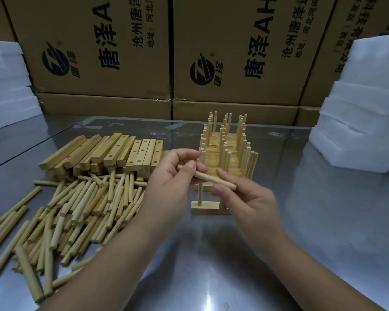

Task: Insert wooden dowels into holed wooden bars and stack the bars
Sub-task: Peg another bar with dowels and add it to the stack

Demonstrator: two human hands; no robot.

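Steel table [319, 221]; right hand [249, 204] partly hides nearest bar [203, 209].

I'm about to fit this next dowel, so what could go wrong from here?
The right hand hides part of the bar, so the dowel both hands pinch could miss its hole or go in tilted. Pressing may tip the bar with its one upright dowel. The finished stack stands close behind; a bump from the left hand could topple it.

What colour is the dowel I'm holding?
The dowel is pale tan, bare wood, best seen in the head view.
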